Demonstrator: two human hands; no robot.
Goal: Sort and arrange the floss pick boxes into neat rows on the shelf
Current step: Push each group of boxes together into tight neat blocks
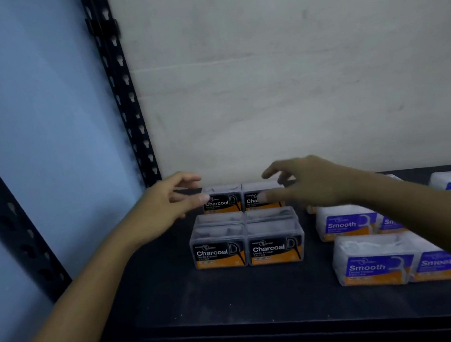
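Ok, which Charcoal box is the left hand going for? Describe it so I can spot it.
Start at the black shelf and find the Charcoal block near its left upright. The box is the back-left Charcoal box, by the wall, at the left hand. Unlike its back-row neighbour, its "Charcoal" label reads in full.

One head-worn camera looks forward and down, close over the dark shelf [235, 306].
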